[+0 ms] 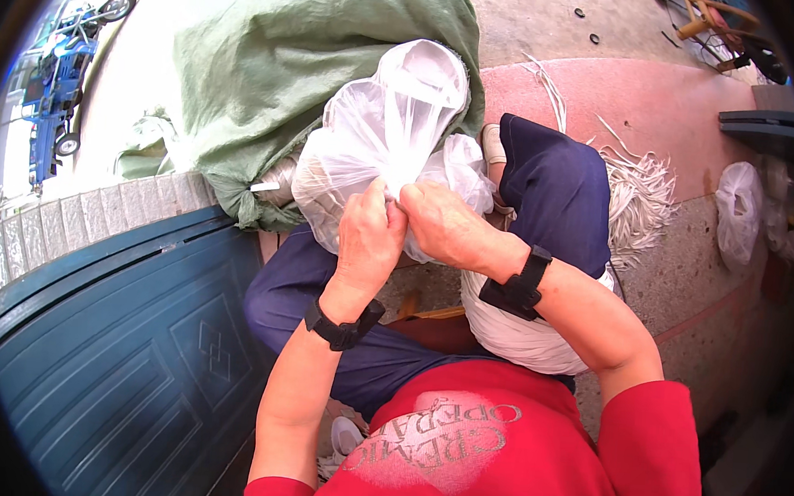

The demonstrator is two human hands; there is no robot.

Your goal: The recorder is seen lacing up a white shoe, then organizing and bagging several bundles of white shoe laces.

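A translucent white plastic bag bulges in front of my knees, with pale contents that I cannot make out through the film. Its gathered neck is pinched between my two hands, which meet at the fingertips. My left hand is closed on the plastic from the left. From the other side my right hand grips it too, fingers bent and partly hidden. Behind the bag, and touching it, lies a large green woven sack. Beside my right thigh rests a thick bundle of white cord.
Loose white strips lie heaped on the floor to the right. Farther right is another white plastic bag. A blue panelled door stands close on my left. Blue wheeled vehicles show outside at the far left.
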